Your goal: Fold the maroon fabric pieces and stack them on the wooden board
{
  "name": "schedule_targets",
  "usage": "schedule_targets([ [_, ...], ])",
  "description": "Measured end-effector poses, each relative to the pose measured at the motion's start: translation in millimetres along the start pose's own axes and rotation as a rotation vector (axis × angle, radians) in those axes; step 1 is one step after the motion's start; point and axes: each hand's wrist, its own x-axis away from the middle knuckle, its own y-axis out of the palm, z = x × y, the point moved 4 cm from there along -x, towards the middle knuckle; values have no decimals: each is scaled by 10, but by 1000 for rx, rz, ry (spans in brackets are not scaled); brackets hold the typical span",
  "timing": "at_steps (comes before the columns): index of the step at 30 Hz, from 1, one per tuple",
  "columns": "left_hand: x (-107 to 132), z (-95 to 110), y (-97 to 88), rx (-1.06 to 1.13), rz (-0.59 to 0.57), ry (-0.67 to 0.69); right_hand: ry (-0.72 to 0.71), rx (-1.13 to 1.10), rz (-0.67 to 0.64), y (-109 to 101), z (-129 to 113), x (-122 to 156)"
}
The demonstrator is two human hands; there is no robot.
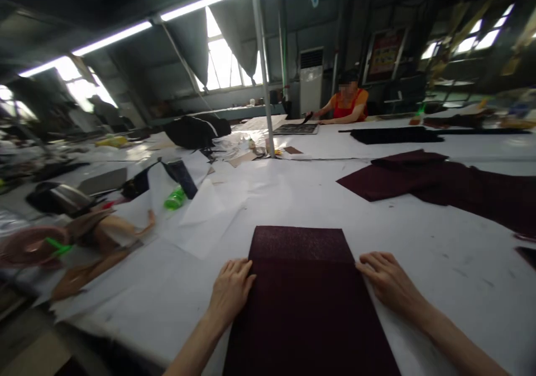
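A dark maroon piece of cloth (305, 314) lies flat on the white table in front of me, running towards my body. Its far end shows a lighter, speckled band with a straight edge across it. At the cloth's left edge is my left hand (232, 284), fingers closed on the border just below that band. On the opposite edge, my right hand (385, 278) has its fingers curled and the tips pinching the border. The undersides of both hands' fingertips are hidden.
More maroon cloth (452, 183) lies at the right. A metal pole (264, 75) rises from the table's middle. Left are a green bottle (175, 198), papers and a pink fan-like round object (31, 246). A person in orange and red (349, 105) works across the table.
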Motion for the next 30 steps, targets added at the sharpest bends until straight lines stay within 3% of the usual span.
schedule_targets([
  [2,93,-131,-30,116,58,-99,51,-17,56,-14,-109,-245],
  [4,183,-189,-29,258,126,-210,97,-144,59,9,-376,-597],
  [8,333,-138,8,470,205,-330,113,-532,-208,320,-1187,-1364],
  [12,440,-94,62,575,233,-358,146,-494,-348,757,-1678,-1861],
  [15,500,-119,135,632,252,-376,157,-430,-400,988,-1770,-2025],
  [18,532,-142,187,681,272,-389,139,-386,-449,1076,-1793,-2082],
  [30,552,-156,156,748,305,-398,84,-281,-510,987,-1860,-2062],
])
